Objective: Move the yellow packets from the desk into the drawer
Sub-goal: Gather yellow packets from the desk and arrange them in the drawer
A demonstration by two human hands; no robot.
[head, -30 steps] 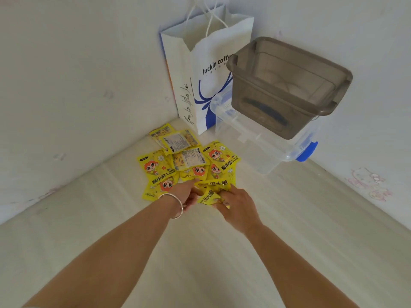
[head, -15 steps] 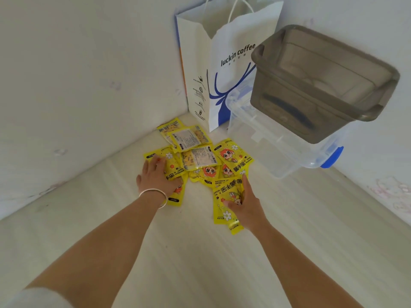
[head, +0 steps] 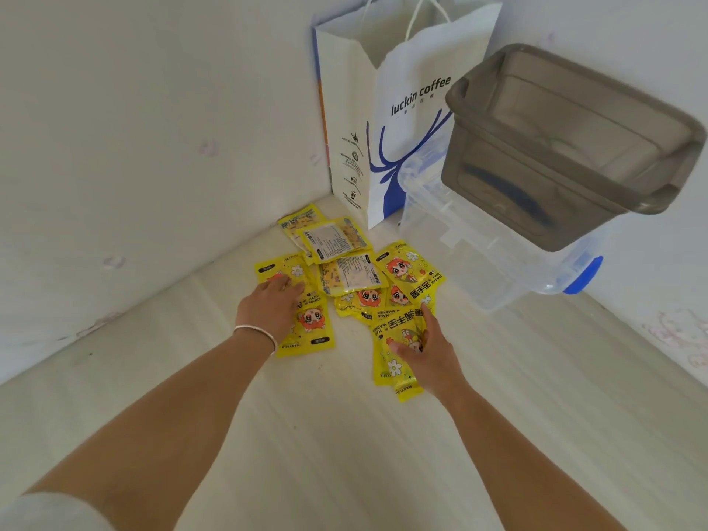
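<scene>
Pressing flat on the pale worktop (head: 344, 454), the left hand (head: 270, 308) lies with fingers straight over yellow packets (head: 412, 275) scattered near the wall corner. The right hand (head: 425, 348) rests on two overlapped packets (head: 390, 350), thumb curled against them. A white paper bag (head: 402, 120) and a grey tub (head: 567, 147) on a clear box (head: 479, 270) stand behind.

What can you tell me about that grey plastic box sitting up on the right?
The grey plastic box is smoky and translucent, with a thick rolled rim, rounded corners and a moulded handle lip at each end. It has no lid and looks empty. It rests tilted on top of a clear storage bin that has a blue latch, by the right wall. The white Luckin Coffee paper bag stands just behind it; whether they touch is unclear.
</scene>
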